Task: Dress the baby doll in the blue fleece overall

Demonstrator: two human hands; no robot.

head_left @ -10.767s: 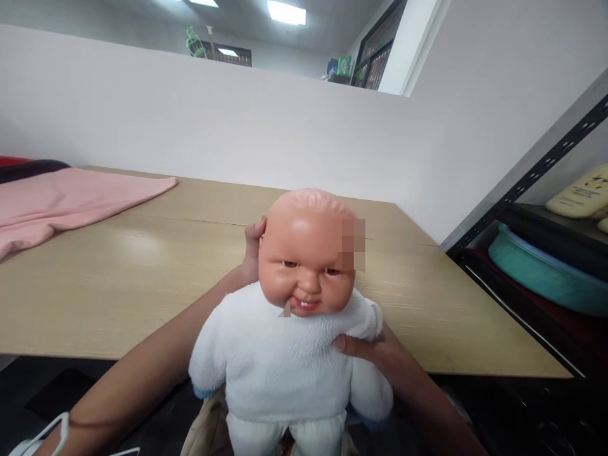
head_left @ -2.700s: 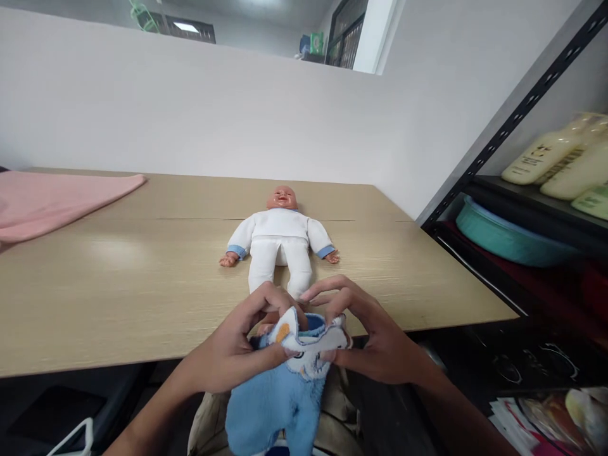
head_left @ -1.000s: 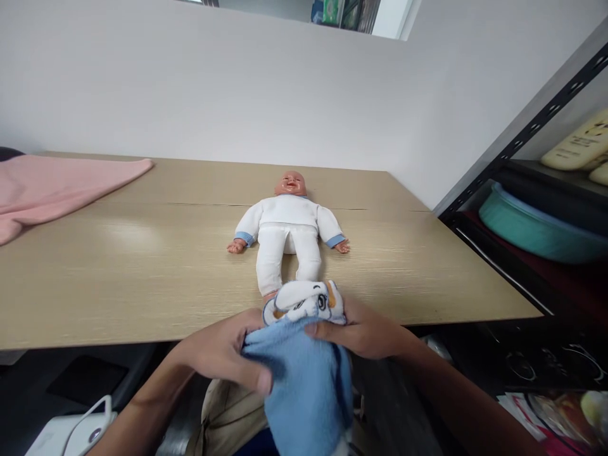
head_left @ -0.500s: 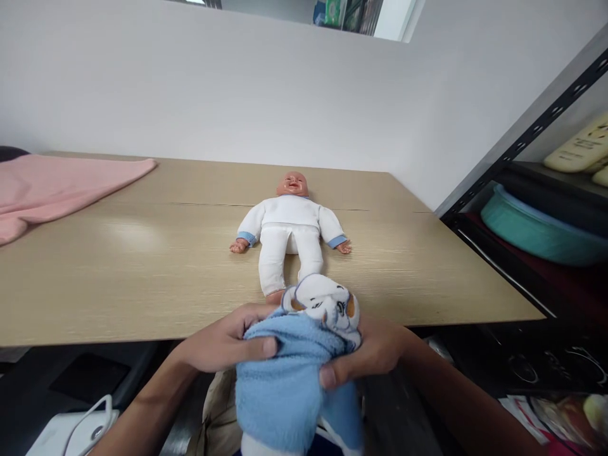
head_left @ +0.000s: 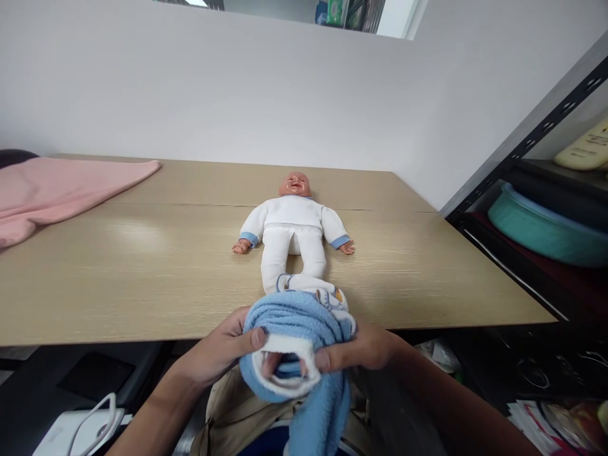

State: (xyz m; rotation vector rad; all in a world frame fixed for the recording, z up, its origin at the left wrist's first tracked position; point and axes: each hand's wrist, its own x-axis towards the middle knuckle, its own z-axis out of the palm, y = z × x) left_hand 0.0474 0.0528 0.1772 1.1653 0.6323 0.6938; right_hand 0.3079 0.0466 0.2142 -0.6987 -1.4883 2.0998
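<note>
Both hands hold a pair of blue fleece baby pants over my lap, at the table's near edge. One leg is bunched into a ring, with its white cuff open toward me and fingers showing inside. The other leg hangs down. My left hand grips the left side of the ring, thumb on the cuff. On the right side, my right hand pinches the cuff the same way. Beyond the pants lies a baby doll on its back in white clothes with blue wrist cuffs; its feet are hidden behind the cloth.
The wooden table runs back to a white wall. A pink cloth lies at its left. To the right stands a black shelf with a teal basin. A white device with a cable sits at lower left.
The pants leg has been gathered up into a ring, and its white cuff has turned up to face me. The white face-patterned part has tipped lower, away from me.
</note>
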